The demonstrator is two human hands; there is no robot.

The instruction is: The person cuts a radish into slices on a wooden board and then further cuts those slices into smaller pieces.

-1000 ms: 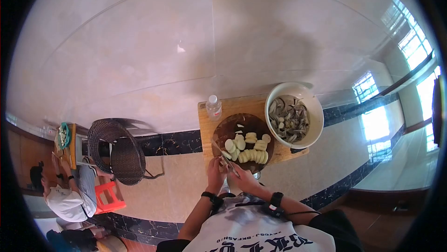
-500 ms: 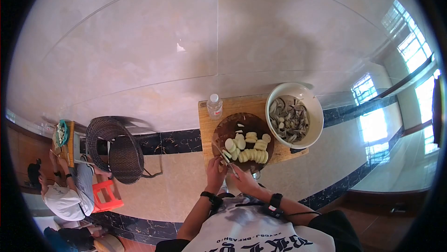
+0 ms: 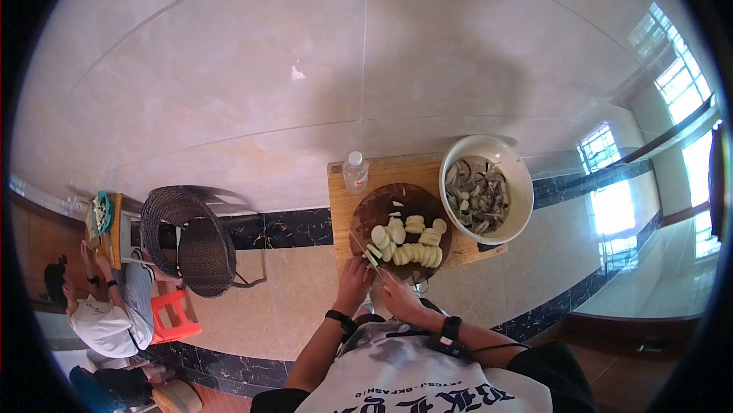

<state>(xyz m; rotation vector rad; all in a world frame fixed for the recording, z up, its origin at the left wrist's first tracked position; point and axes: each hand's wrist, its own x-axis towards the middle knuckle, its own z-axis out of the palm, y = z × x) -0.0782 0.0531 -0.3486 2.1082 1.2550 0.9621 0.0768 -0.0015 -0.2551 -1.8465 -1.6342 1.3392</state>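
Note:
My right hand (image 3: 400, 296) is closed round the handle of a knife (image 3: 360, 245), whose thin blade slants up and left over the near-left edge of a round brown chopping board (image 3: 379, 204). Close beside it, my left hand (image 3: 354, 282) has its fingers bent together on a pale vegetable piece, mostly hidden by the fingers. Thin cut slices (image 3: 372, 252) lie at the blade. Farther in on the board, pale round vegetable slices (image 3: 417, 253) lie in overlapping rows, with a few white scraps (image 3: 396, 204) behind them.
The board rests on a wooden table (image 3: 340, 218). A clear bottle (image 3: 355, 172) stands at its back left, a white bowl (image 3: 521, 211) of cut pieces at its right. Leftward are a dark wicker chair (image 3: 206, 260) and another person (image 3: 103, 325) by a red stool (image 3: 174, 317).
The view has shifted slightly. Both hands stay at the board's near-left edge, and the knife blade has moved only a little. The slices lie as before.

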